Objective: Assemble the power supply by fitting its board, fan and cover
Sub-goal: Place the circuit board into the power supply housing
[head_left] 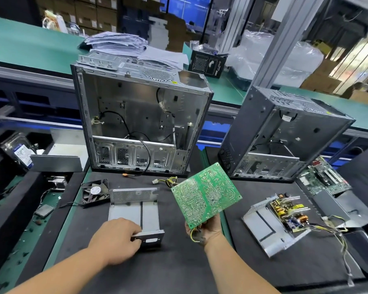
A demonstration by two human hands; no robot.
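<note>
My right hand (208,229) grips the near corner of a green power supply board (206,194) and holds it tilted above the mat, solder side toward me. Yellow and black wires hang from behind the board. My left hand (118,240) grips the near wall of the open grey metal housing (134,211), which lies on the black mat. A black fan (95,193) lies just left of the housing's far end. A flat grey metal cover (56,163) lies further left.
Two open computer cases (140,122) (283,134) stand at the back of the mat. Another opened power supply (278,219) with wires lies at the right, and a green motherboard (321,177) behind it. A hard drive (19,151) sits far left.
</note>
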